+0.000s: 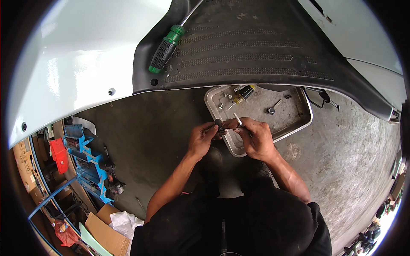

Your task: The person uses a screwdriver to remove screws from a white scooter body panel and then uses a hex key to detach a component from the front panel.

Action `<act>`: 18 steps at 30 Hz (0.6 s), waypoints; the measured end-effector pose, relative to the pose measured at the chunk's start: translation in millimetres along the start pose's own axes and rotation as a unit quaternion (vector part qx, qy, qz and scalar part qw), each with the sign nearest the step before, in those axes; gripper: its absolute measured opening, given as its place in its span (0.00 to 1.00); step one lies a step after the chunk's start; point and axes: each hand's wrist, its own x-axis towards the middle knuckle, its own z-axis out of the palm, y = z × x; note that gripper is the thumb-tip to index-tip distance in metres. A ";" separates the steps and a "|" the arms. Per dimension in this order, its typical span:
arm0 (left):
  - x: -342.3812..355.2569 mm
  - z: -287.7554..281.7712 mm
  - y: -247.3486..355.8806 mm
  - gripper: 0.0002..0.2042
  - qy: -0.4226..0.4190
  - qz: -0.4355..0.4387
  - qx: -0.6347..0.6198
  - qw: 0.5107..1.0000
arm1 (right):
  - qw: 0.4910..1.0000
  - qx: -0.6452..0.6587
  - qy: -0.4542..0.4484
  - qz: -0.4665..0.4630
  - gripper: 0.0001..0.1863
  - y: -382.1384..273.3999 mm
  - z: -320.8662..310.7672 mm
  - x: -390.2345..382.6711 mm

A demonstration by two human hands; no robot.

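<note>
Our left hand (202, 140), nearly closed, pinched a small dark part (218, 123) by the left edge of the metal tray (285, 121); our curled right hand (257, 139), at the tray's near rim, held a slim white stick (238, 119).

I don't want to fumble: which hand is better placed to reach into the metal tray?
Probably your right hand: it overlaps the near edge of the metal tray, while your left hand sits mostly left of the tray, pinching a small dark part. The right does hold a thin white stick.
</note>
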 end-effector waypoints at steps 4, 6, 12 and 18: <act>-3.4 1.9 16.3 0.14 0.029 0.033 0.008 0.999 | 0.998 -0.023 0.024 -0.054 0.11 -9.5 4.1 9.7; -11.6 9.3 45.4 0.13 0.082 0.073 0.109 0.988 | 0.993 -0.011 0.026 -0.111 0.11 -29.1 0.5 24.1; -51.9 26.3 230.6 0.14 0.096 0.282 0.168 0.940 | 0.952 0.078 -0.001 -0.294 0.05 -147.1 -41.3 99.0; -85.7 76.0 390.8 0.18 0.169 0.496 0.280 0.804 | 0.880 0.256 0.032 -0.399 0.02 -256.2 -76.4 187.0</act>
